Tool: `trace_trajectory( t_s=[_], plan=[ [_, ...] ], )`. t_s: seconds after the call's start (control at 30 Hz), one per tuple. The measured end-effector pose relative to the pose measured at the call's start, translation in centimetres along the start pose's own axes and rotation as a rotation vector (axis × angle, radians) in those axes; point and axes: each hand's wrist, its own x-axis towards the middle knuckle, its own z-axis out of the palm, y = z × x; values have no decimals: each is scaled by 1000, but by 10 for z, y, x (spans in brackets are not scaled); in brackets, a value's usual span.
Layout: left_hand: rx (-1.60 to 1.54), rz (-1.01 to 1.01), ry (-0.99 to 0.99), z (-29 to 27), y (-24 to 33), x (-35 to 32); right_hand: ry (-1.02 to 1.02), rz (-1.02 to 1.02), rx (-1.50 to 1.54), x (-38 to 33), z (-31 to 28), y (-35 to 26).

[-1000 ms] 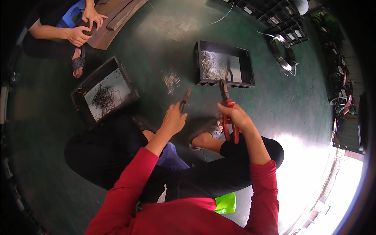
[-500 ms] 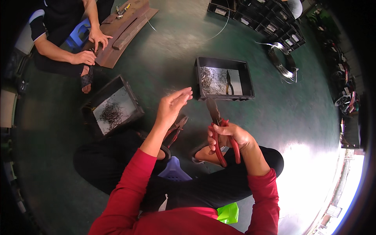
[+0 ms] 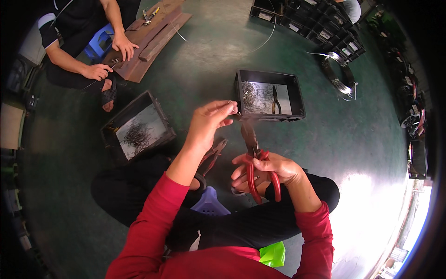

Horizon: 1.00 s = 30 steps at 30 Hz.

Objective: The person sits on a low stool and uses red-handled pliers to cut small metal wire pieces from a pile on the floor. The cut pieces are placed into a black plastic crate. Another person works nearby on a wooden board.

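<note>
Right hand (image 3: 274,169): wrapped around the red handles of a pair of snips (image 3: 254,153), whose dark blades point up and away from the person, toward the left hand.
Left hand (image 3: 209,123): raised above the lap, fingertips pinched narrow just beside the tips of the blades; whatever sits between them is too small to make out.
Snips: held upright in front of the knees, over the green floor (image 3: 209,56).
Near tray (image 3: 269,95): a dark, open tray on the floor just beyond the hands, holding a heap of short wire pieces and a pair of dark pliers (image 3: 276,100).
Left tray (image 3: 137,128): a second dark tray on the floor to the person's left, with a small pile of wire bits inside.
Second tool (image 3: 211,156): a pair of reddish-handled pliers lying by the left knee.
Wire coil (image 3: 339,74): a loop of grey wire on the floor, well apart to the right.
Other person (image 3: 97,69): sits at the upper left, both hands at a brown board (image 3: 153,35).
Seat: a blue stool (image 3: 209,204) shows between the person's legs.
</note>
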Motion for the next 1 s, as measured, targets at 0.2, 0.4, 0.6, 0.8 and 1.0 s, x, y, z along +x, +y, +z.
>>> trace_trajectory(
  t_s=[0.2, 0.4, 0.6, 0.8, 1.0],
  plan=[
    [-163, -149, 73, -1, 12, -4, 312, -63, -325, 9, 5, 3],
    [-199, -107, 29, 2, 8, -8, 403, -275, -496, 22, 13, 15],
    [-176, -76, 31, -5, 4, -11, 528, -199, -667, 23, 4, 8],
    [-19, 9, -6, -8, 1, -12, 575, -173, -742, 22, -1, 10],
    [158, -16, -79, -16, 8, -18, 538, -237, -830, 23, -6, 16]
  ],
)
